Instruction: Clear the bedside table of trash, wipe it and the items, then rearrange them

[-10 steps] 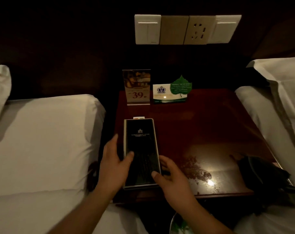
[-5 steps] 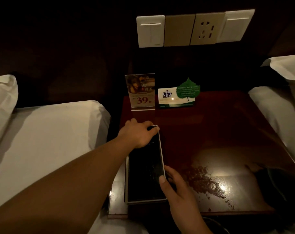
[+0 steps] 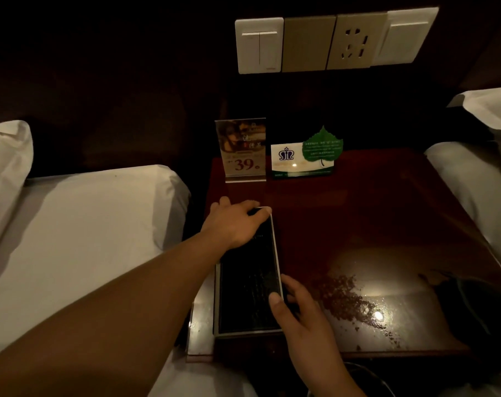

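A dark reddish bedside table (image 3: 372, 213) is seen between two white beds, the left bed (image 3: 86, 230) and the right bed (image 3: 478, 179). A long black folder with a pale edge (image 3: 250, 293) lies flat on the near-left part of the tabletop, its long axis running from near to far.

The left hand (image 3: 235, 222) is laid over the far end of the folder, palm down, fingers curled across the far edge; the thumb tip is seen at the far-right corner. The hold appears to be a loose grasp of that end. The right hand (image 3: 301, 313) is placed at the right long edge of the folder, toward the near end; the thumb is pressed on the top face and the fingers are tucked beside or beneath the edge, so the folder is pinched on that side. Whether the folder is lifted off the table cannot be told.

At the far edge of the table two items stand upright, just beside each other: a clear acrylic sign marked "39" (image 3: 243, 150) on the left, and a white card with a crown emblem (image 3: 295, 161) on the right, with a green leaf-shaped card (image 3: 322, 147) overlapping its right part.

A patch of dark specks (image 3: 341, 296) is noted on the glossy surface, right of the folder, near a bright light reflection. A dark object (image 3: 473, 308) sits at the near-right corner; its identity cannot be told. A panel of switches and a socket (image 3: 332, 41) is mounted on the dark wall above.
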{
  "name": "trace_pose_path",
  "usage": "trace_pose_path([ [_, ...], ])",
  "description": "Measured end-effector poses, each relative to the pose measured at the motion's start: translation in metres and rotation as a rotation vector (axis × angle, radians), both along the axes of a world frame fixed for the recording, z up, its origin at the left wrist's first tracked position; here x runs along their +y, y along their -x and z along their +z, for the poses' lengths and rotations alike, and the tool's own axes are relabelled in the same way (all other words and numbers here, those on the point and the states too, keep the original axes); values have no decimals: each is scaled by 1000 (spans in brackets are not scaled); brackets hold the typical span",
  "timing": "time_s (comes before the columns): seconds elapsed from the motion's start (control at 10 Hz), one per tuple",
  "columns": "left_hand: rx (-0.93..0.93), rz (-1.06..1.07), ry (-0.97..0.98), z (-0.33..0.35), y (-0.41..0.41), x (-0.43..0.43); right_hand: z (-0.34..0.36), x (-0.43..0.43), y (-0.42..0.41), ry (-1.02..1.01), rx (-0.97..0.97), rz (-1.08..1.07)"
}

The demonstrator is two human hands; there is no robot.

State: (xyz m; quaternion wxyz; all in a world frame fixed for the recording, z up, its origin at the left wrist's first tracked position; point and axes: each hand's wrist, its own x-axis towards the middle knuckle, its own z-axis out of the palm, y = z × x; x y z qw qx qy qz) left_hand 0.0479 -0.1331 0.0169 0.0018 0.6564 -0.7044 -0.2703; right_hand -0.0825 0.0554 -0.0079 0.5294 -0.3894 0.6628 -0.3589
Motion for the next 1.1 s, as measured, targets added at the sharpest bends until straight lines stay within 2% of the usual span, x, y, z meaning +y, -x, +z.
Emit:
trace_pose_path([
  [0.2, -34, -10, 28, 2, 3, 1, -2, 2, 0, 25, -10, 5],
  [0.6, 74, -5, 7, -1, 1, -5, -1, 5, -2, 45, 7, -14],
  [0.7, 149, 7, 53, -6, -3, 0, -1, 6, -3, 39, 9, -15],
  [0.8, 330, 151, 170, -10, -10, 16, -2, 5, -2, 52, 2, -17],
  [0.9, 395, 194, 269, -19, -20, 51, -3, 6, -2, 59, -4, -3],
  [1.1, 552, 228, 204, -25, -39, 122, 8, 8, 1, 43, -17, -47],
])
